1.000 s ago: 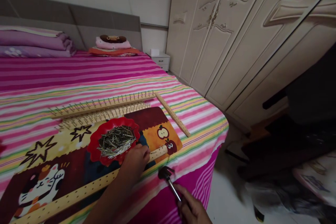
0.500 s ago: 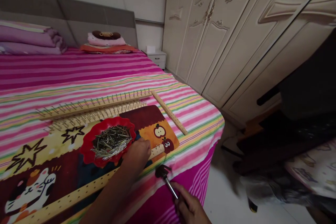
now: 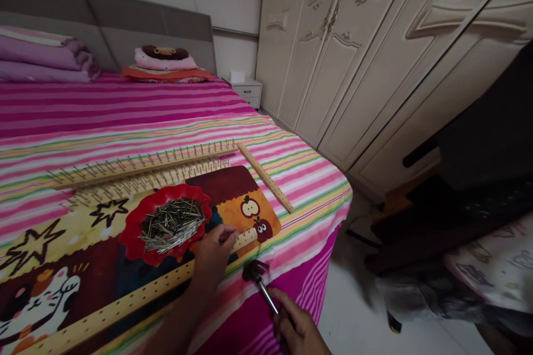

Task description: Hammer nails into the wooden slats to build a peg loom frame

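Behind the red bowl (image 3: 131,233) of loose nails (image 3: 175,222), two wooden strips (image 3: 145,168) bristle with nails and look done. The near strip (image 3: 137,295), on the mat (image 3: 216,180), has only a few at its right end; its other visible holes are bare. The left hand (image 3: 216,245) bunches its fingers there (whether round a nail, I cannot tell), while the right hand (image 3: 298,323) grips the hammer (image 3: 266,295).

On the bed (image 3: 316,177) before you lies a mat (image 3: 227,180), bearing a bowl (image 3: 132,227) of nails (image 3: 172,226) behind a strip (image 3: 141,293); two nailed strips (image 3: 145,167) lie farther back. Your right hand (image 3: 302,324) holds a hammer (image 3: 266,297).
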`<state>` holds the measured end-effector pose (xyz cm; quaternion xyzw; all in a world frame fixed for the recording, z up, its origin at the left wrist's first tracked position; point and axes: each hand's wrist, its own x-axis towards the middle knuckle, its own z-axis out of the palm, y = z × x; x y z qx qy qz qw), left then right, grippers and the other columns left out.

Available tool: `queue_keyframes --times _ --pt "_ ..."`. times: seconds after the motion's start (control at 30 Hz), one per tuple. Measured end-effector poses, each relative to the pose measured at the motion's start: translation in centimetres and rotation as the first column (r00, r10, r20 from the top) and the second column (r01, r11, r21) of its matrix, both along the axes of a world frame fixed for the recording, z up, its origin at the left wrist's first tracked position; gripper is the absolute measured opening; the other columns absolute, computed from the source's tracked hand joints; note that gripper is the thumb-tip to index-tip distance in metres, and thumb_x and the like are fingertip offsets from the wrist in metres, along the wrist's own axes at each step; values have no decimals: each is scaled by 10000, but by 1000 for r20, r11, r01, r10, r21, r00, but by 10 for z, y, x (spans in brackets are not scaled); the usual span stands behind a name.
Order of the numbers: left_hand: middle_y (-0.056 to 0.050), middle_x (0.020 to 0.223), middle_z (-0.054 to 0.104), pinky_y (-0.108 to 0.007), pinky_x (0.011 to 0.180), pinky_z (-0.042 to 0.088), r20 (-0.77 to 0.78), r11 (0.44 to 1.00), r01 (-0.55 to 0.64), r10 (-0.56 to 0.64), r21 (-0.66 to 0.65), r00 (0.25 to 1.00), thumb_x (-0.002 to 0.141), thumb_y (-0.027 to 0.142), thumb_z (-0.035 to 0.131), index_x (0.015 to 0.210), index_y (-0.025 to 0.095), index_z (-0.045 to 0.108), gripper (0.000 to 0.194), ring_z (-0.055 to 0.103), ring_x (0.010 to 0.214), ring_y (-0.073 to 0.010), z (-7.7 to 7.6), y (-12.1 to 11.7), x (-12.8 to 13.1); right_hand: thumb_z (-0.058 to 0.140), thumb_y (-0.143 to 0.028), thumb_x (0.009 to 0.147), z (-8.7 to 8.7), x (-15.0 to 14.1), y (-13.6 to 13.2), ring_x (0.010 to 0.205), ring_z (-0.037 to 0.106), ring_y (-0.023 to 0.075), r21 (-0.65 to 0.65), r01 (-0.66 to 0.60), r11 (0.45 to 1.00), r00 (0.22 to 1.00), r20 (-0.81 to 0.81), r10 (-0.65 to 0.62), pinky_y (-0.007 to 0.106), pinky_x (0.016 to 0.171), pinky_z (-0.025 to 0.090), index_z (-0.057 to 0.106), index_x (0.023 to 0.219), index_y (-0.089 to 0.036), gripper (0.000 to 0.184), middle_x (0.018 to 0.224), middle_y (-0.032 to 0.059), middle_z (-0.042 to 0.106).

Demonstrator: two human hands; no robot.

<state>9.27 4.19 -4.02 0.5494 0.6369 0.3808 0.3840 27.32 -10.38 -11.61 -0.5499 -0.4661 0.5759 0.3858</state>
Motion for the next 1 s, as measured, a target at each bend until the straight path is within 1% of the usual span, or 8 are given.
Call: queue_keyframes --times 0.13,0.3,0.5,0.67,0.73,0.83,0.93,1.0 --pt "1 786 718 -281 741 495 7 1000 24 -24 -8 1000 685 387 556 788 218 661 224 651 770 -171 4 -2 1 453 -509 845 11 -1 1 419 278 77 0 -1 1000 1000 30 1 188 373 224 531 1222 -188 500 535 -89 303" --pt "7 803 724 -274 753 482 -74 999 41 -43 -17 996 697 390 534 789 216 676 242 645 784 -169 10 -1 -1 484 -446 849 25 -1 2 422 291 78 -20 -16 1000 1000 18 17 184 379 249 531 1226 -199 454 531 -94 301" --pt "-3 865 716 -270 772 466 -129 987 142 -132 69 983 738 375 500 811 216 666 242 635 829 -160 1 1 -1 466 -510 843 19 -1 1 412 281 77 3 -5 1000 1000 19 5 183 370 238 540 1223 -192 502 525 -92 296" --pt "-12 806 676 -272 756 447 -244 975 190 -157 118 957 772 336 482 735 210 639 206 606 790 -148 -3 0 -3 484 -598 786 16 -1 -2 465 340 103 75 75 994 989 122 -83 215 437 312 606 1168 -212 557 554 -63 369" --pt "-11 805 660 -272 765 436 -285 967 215 -169 138 943 786 318 478 712 212 626 197 591 804 -144 -4 -1 -4 459 -605 795 29 -1 2 484 357 112 93 91 991 988 117 -102 218 455 323 585 1197 -227 566 564 -57 391" --pt "-8 814 648 -273 776 424 -326 958 246 -189 144 926 809 273 459 708 217 613 192 571 817 -139 -5 -3 -3 425 -537 847 64 -4 18 501 399 125 127 83 988 987 124 -98 218 458 343 511 1272 -250 520 592 -39 470" --pt "-11 813 639 -281 790 414 -350 950 269 -201 159 915 824 253 443 707 214 606 204 559 824 -143 -8 -4 -3 436 -428 875 101 -8 41 538 423 133 201 -1 980 974 221 -45 227 506 375 496 1288 -237 459 616 -32 475" --pt "-15 824 637 -285 791 409 -349 946 274 -202 173 915 833 272 440 711 211 604 213 555 827 -148 -11 -4 -3 432 -384 880 116 -10 54 526 407 127 237 -28 971 967 251 -33 225 508 372 496 1287 -228 441 604 -43 450"
